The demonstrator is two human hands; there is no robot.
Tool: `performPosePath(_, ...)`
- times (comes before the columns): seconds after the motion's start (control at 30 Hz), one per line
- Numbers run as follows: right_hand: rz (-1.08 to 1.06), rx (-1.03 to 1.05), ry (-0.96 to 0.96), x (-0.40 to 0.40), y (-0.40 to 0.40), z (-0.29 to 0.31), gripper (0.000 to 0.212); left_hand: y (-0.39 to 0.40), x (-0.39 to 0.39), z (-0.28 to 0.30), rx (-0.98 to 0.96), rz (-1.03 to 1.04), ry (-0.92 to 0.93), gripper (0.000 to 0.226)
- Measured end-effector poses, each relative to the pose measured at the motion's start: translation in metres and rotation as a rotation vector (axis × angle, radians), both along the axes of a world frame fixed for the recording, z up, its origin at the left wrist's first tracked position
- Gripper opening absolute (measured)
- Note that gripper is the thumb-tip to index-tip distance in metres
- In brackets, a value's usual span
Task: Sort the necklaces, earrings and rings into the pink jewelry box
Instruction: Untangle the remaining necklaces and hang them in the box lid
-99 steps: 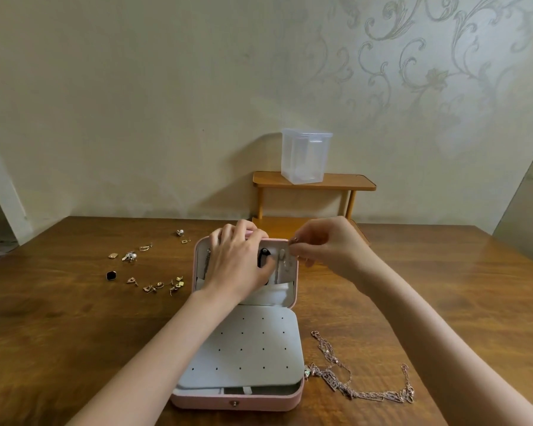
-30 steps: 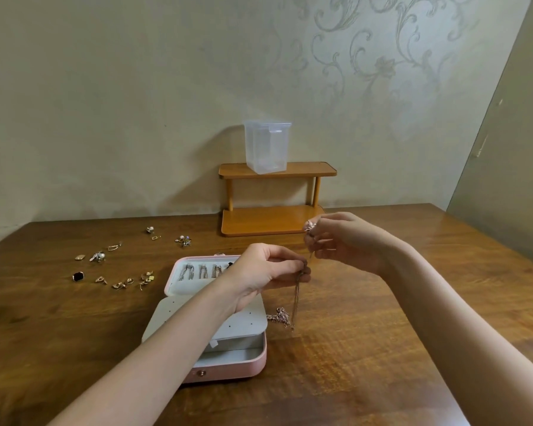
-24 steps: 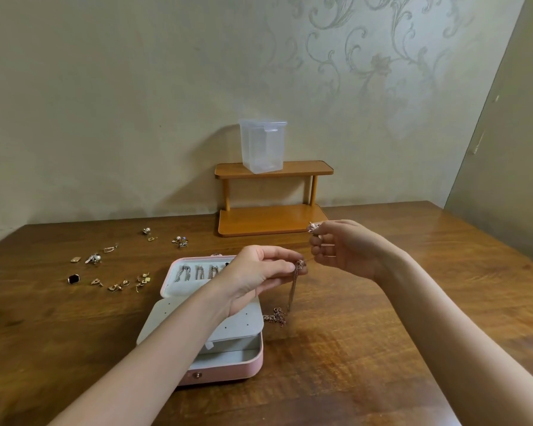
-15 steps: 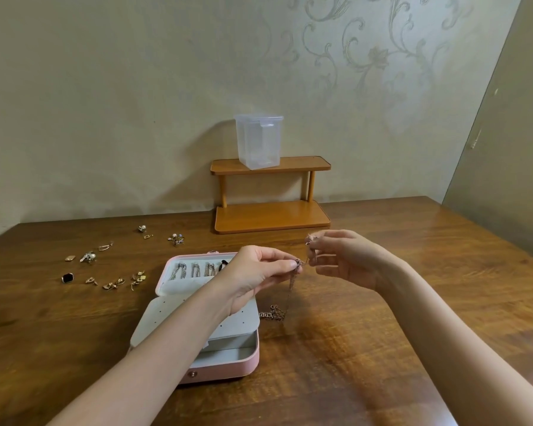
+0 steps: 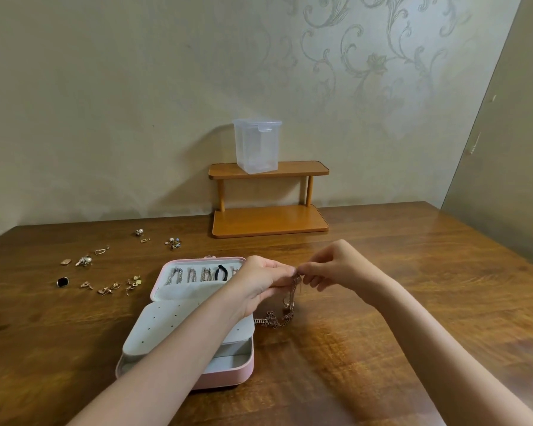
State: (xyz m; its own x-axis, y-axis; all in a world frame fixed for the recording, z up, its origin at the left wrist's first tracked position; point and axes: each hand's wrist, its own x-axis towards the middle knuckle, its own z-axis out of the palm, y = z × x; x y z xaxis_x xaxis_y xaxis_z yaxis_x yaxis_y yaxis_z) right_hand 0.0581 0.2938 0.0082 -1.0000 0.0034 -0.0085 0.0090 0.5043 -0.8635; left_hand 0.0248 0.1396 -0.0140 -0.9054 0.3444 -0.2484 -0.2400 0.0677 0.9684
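Nearest to me, both forearms reach out over the wooden surface (image 5: 382, 348), the left one crossing above the open pink jewelry box (image 5: 222, 370). The left hand (image 5: 259, 284) and the right hand (image 5: 336, 269) meet fingertip to fingertip, and each grip is a tight pinch on the top of a rose-gold necklace (image 5: 293, 290). The left wrist is bent a little inward; the right hand's spare fingers curl loosely under the pinch. Straight below the grip the chain hangs in a bunched strand, and its lower end lies in a small heap on the surface, just beside the box's right edge, not inside it. The risk I see is tangling: the strands hang doubled and close together, so pulling the hands apart quickly could knot them or snag a link. A slack pinch could also drop the whole chain back onto the heap. Beyond the grip and to its left, the box's raised lid already holds a row of hung chains (image 5: 191, 275). Farther left of the grip, loose earrings and rings (image 5: 105, 272) lie scattered on the surface, well apart from the box.
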Motion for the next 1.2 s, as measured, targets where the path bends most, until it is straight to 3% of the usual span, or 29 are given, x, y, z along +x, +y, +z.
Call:
performPosePath(0.17,0.049,0.004,-0.017,0.001,-0.001,0.001,0.013,-0.005,0.002,0.002,-0.025,-0.027,0.042,0.005)
performPosePath(0.47,0.26,-0.305,-0.2,0.004,0.009,0.002,0.008,-0.023,0.003,0.01,-0.008,-0.232,0.049,0.013)
performPosePath(0.6,0.245,-0.364,-0.191,0.003,0.007,-0.006,0.01,-0.022,0.007,0.007,-0.178,-0.162,0.298,0.005)
performPosePath(0.7,0.234,-0.345,-0.162,0.002,0.004,-0.007,0.011,-0.021,0.008,0.007,-0.285,-0.119,0.426,0.007)
performPosePath(0.9,0.216,-0.227,-0.097,0.001,0.002,-0.002,0.01,-0.021,0.01,0.016,-0.39,-0.131,0.472,0.008)
performPosePath(1.1,0.174,-0.036,-0.041,-0.003,-0.006,-0.002,0.012,-0.014,0.018,0.013,-0.754,-0.102,1.002,0.016)
performPosePath(1.2,0.157,0.117,0.031,-0.004,-0.01,-0.002,0.011,-0.015,0.019,0.008,-0.751,-0.074,1.048,0.015)
